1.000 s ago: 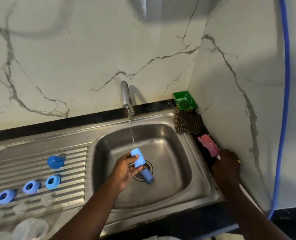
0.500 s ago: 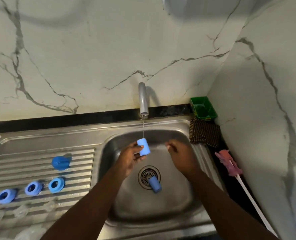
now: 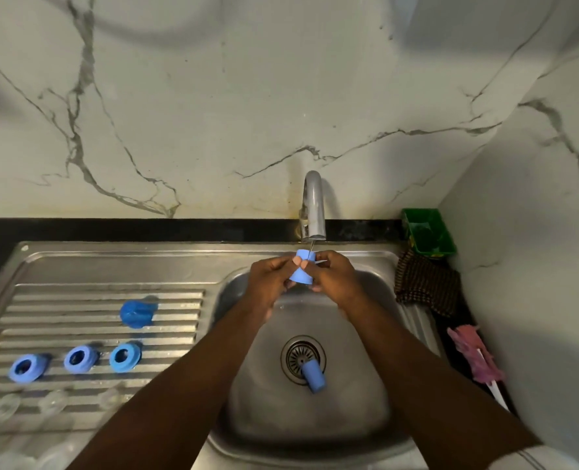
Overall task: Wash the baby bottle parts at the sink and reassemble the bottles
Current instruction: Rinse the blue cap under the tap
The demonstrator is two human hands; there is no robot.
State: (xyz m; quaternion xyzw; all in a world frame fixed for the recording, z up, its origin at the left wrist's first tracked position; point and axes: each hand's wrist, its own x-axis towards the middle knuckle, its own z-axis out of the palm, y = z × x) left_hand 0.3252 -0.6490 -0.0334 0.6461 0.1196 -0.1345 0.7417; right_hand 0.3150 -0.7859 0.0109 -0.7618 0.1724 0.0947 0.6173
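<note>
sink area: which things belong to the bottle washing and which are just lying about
Job: held blue cap, tap, second blue cap on the drain, three blue rings, blue piece on the drainboard, clear teats, pink brush.
Lying about: green tub, brown cloth.

Tilted blue cap (image 3: 300, 277) under tap (image 3: 313, 205)

Bare left hand (image 3: 267, 283), bare right hand (image 3: 335, 283); forearms (image 3: 186, 385) unsleeved (to frame edge); nails (image 3: 296, 261) short.
</note>
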